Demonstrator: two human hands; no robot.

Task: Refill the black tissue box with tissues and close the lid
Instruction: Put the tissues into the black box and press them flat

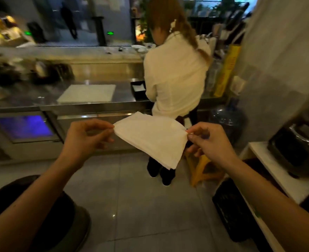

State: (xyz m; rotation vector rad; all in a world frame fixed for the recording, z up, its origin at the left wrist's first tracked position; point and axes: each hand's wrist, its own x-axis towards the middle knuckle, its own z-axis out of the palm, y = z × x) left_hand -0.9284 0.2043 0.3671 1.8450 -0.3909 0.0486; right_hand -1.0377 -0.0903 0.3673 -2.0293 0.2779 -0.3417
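At the far left, a dark round bin sits on the tiled floor below the left forearm. Beyond it runs a stainless steel counter with a flat white stack lying on it, probably a pack of tissues, though the blur leaves that uncertain.

The left hand is raised in mid-air, thumb and forefinger pinched onto the left corner of a white tissue; the other fingers curl loosely. The tissue, apparently folded or several sheets thick, hangs stretched between both hands, its lower point drooping toward the floor and touching nothing else.

Behind it, on the counter, stands the black tissue box, open on top with white tissue showing inside. It is just beside a person in a white shirt who stands facing the counter, and it is well apart from the held tissue. No lid can be made out.

The right hand grips the tissue's right corner between thumb and forefinger. A yellow stool stands near the person's feet, a large water bottle beside it, and a white shelf runs along the right edge.

As a judgement, the task is partway through: the box already holds some tissue, but this piece still has to be carried over and placed inside, and the lid then has to be closed.
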